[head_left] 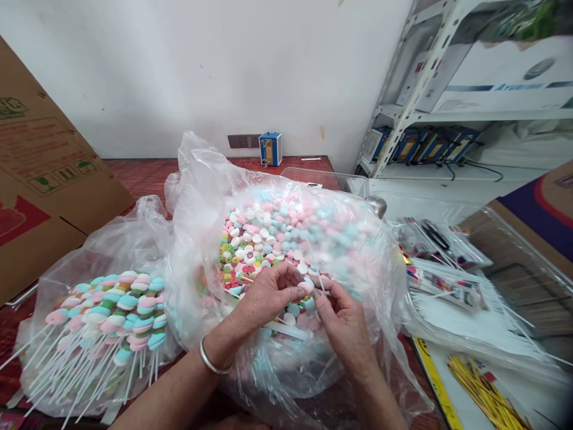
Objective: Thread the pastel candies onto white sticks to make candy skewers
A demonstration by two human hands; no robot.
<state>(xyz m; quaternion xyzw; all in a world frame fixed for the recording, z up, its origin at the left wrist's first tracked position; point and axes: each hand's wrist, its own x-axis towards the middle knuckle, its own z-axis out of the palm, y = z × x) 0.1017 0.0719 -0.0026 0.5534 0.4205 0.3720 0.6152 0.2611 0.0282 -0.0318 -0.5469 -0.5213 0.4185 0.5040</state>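
Note:
My left hand (267, 297), with a silver bangle at the wrist, pinches a small pink and white marshmallow (306, 286) between thumb and fingers. Close beside it, my right hand (344, 316) is closed on a thin white stick (316, 264) that slants up from the fingers. Whether the stick touches the marshmallow is hard to make out. Both hands are over a big clear plastic bag (199, 197) of loose pink, blue and white marshmallows (286, 230). Small coloured ring-shaped pieces (229, 261) lie along its left side.
Left of the bag, finished marshmallow skewers (120, 310) lie piled on plastic. White sticks (470, 313) and gold twist ties (486, 391) lie at the right. Cardboard boxes (58, 155) flank the table; a blue device (271, 149) stands by the wall, a metal shelf (403, 119) at right.

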